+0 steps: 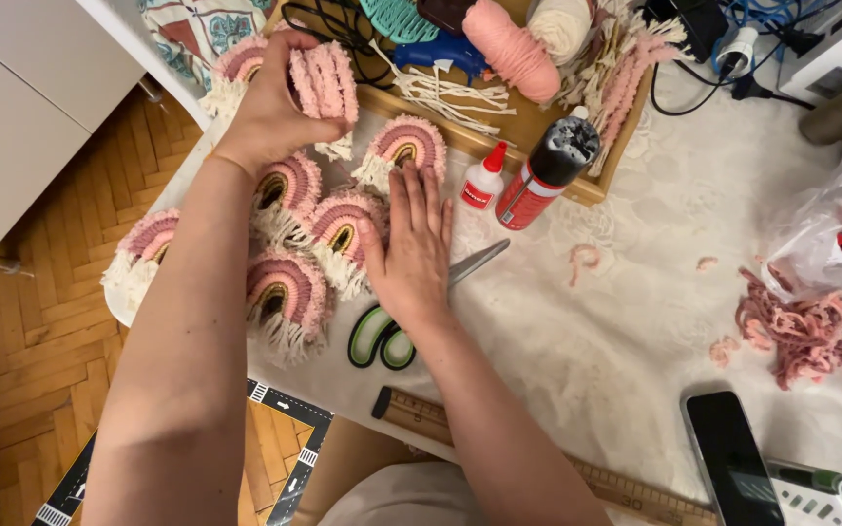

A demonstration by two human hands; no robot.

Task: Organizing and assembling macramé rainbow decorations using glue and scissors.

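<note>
My left hand [270,102] grips a pink yarn rainbow [325,83] and holds it up above the table's far left. My right hand [411,248] lies flat, fingers together, on the white tablecloth [635,321], touching the rainbow [343,226] to its left. Several more pink and brown yarn rainbows with cream fringes lie around it, one [406,144] just beyond the fingertips, one [287,290] nearer me and one [148,239] at the table's left edge. Scissors with green handles [382,341] lie under my right wrist, blade pointing right.
A wooden tray [528,122] at the back holds pink yarn [511,49], a blue glue gun [440,54] and cords. A glue bottle [484,180] and red spray can [546,170] stand beside it. Pink yarn scraps [806,331], a phone [733,458] and wooden ruler [421,414] lie nearby.
</note>
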